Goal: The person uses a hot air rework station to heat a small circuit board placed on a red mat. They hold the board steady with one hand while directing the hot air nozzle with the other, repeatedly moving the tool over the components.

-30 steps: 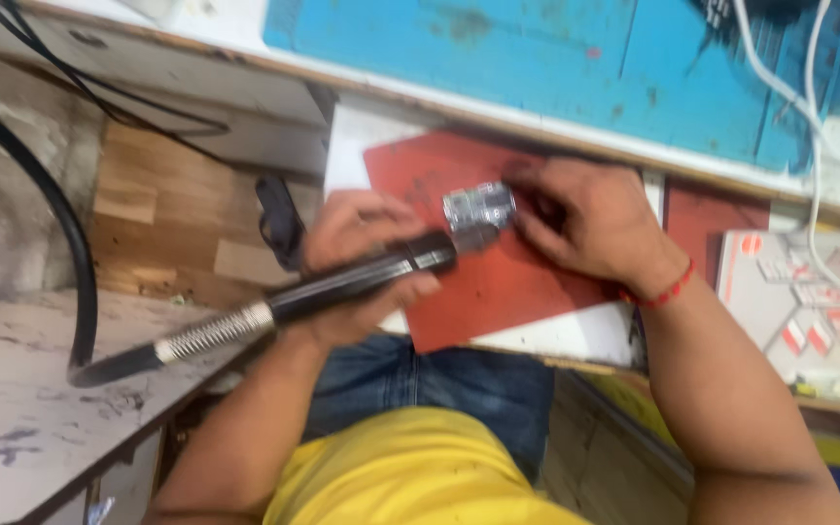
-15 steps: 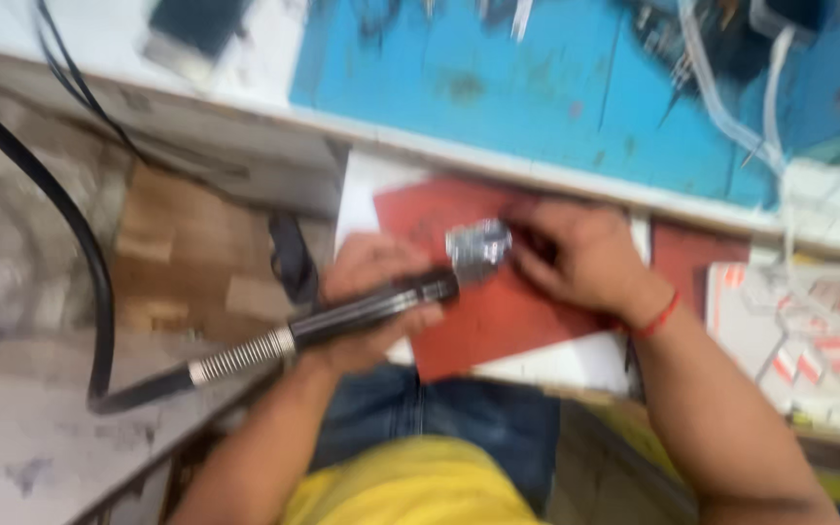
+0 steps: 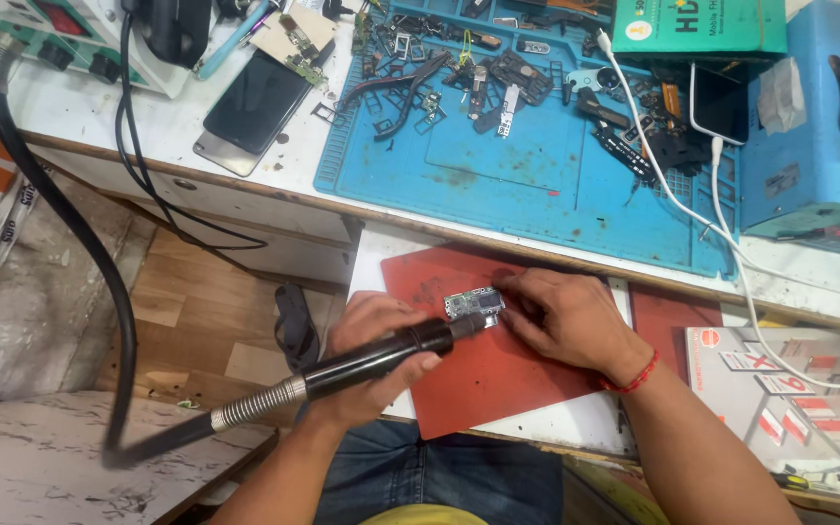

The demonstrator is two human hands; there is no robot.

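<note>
Here, low in the frame, the left hand (image 3: 373, 342) is wrapped shut around the black handle of a hot-air wand (image 3: 362, 362), its nozzle tip pointing right at a small circuit board (image 3: 473, 304). The wand's ribbed metal collar and thick black hose (image 3: 99, 282) trail off to the lower left and loop up the left edge. The right hand (image 3: 561, 321) lies just right of the board, fingertips pinching or pressing its right end; the exact grip is hidden by the fingers. The board sits on a red mat (image 3: 498, 374) near the frame's centre, close to the mat's upper edge.

Doing this well, I judge, means holding the nozzle just off the board, steady, and keeping the right fingertips clear of the airflow.

The mat has open red surface below and to the right of the board; its left edge lies under the left hand. Farther up, the table (image 3: 352, 194) carries a blue work mat (image 3: 498, 165) crowded with phone parts, a dark phone (image 3: 250, 107) at upper left, and white cables (image 3: 721, 224) at right.
</note>
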